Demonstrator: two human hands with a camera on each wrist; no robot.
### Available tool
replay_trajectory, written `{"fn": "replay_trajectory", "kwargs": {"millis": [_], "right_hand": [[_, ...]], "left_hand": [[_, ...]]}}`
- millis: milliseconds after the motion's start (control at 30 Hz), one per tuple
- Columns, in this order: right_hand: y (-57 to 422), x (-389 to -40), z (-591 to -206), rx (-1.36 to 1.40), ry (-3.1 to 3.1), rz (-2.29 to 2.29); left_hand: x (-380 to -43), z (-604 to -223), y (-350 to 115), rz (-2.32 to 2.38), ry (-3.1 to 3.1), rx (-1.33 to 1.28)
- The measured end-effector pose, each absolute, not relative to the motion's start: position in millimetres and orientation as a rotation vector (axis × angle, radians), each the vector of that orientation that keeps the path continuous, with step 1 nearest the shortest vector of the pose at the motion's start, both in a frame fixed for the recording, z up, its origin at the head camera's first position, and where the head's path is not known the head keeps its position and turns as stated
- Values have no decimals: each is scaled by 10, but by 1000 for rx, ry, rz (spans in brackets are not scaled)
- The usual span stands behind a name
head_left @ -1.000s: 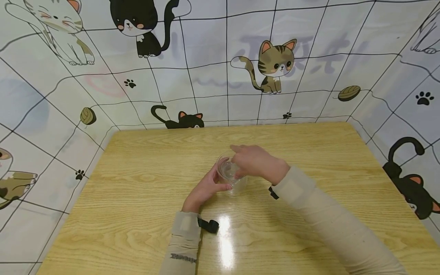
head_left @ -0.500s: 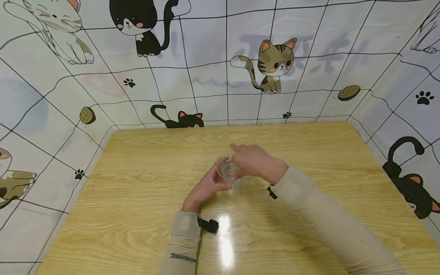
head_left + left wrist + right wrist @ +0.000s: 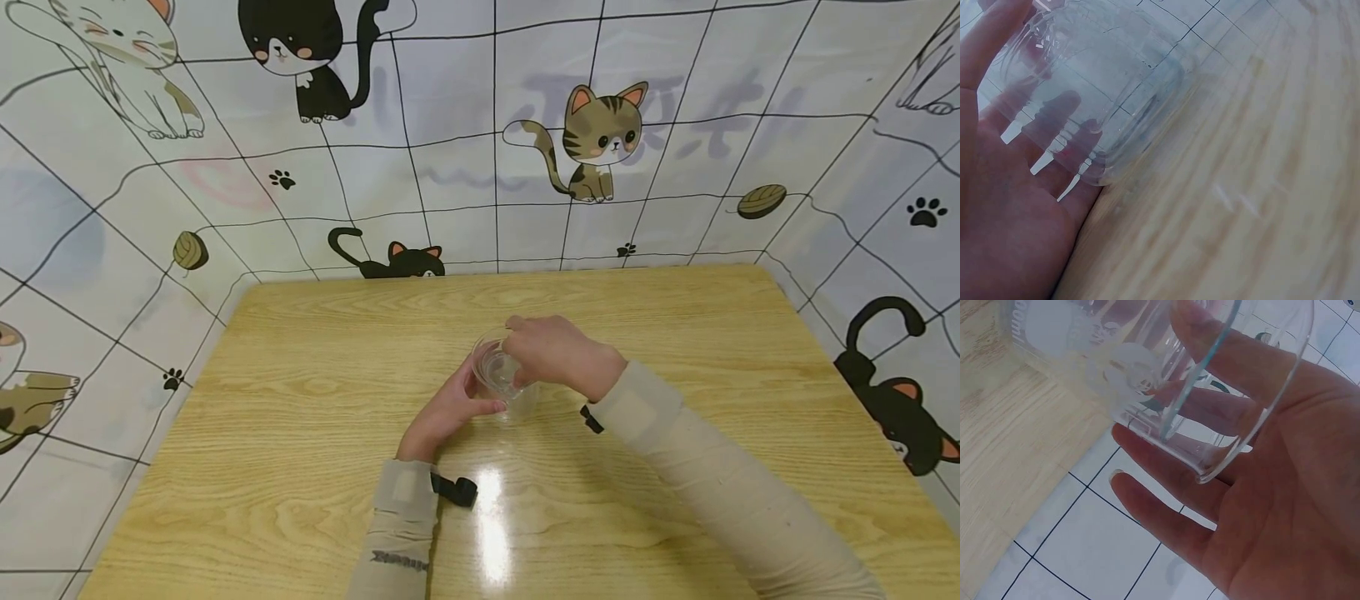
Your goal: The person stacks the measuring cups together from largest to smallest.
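A clear cup [image 3: 519,410] stands on the table with its round opening toward the head camera. White printing marks the cup wall [image 3: 1054,328] in the right wrist view, where two clear curved edges show near the palm. My left hand [image 3: 448,410] grips the cup from the left, thumb on the near side and fingers behind it. Through the clear wall those fingers [image 3: 1063,115] show in the left wrist view. My right hand [image 3: 558,354] reaches over the rim from the right and pinches there, while two lower fingers [image 3: 1160,512] extend beside the cup.
The wooden table [image 3: 300,375] surrounds the cup, with a bright light reflection in front of it. A white cloth [image 3: 465,100] with grid lines and cartoon cats hangs behind and at both sides. Black straps [image 3: 456,492] sit at the wrists over beige sleeves.
The raised finger of my right hand has drawn in slightly, and the right forearm has shifted a little left. Left hand and cup stay in place.
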State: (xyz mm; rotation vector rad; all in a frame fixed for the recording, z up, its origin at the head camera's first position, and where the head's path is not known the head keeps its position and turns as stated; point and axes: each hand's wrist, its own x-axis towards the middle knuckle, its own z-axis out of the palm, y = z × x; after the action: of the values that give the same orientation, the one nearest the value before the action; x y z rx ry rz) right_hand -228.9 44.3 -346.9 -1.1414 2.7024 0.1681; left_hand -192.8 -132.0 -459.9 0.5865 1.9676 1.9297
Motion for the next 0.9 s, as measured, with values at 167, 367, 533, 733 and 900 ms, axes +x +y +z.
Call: {"fn": "replay_trajectory", "kwargs": {"millis": [167, 367, 533, 733, 900], "right_hand": [[442, -2276, -3448, -1137, 2696, 161], [440, -2276, -3427, -1112, 2682, 163], [434, -2275, -3412, -1100, 2668, 169], [430, -2281, -3417, -1093, 2659, 178], [435, -2288, -3415, -1093, 2656, 165]], "left_hand": [[-1926, -4595, -1316, 1937, 1958, 584], [-1927, -4590, -1313, 1932, 1963, 600], [-1929, -4594, -1318, 1931, 1962, 607], [-1929, -4596, -1319, 1928, 1962, 592], [-1929, -4591, -1319, 1924, 1968, 589]]}}
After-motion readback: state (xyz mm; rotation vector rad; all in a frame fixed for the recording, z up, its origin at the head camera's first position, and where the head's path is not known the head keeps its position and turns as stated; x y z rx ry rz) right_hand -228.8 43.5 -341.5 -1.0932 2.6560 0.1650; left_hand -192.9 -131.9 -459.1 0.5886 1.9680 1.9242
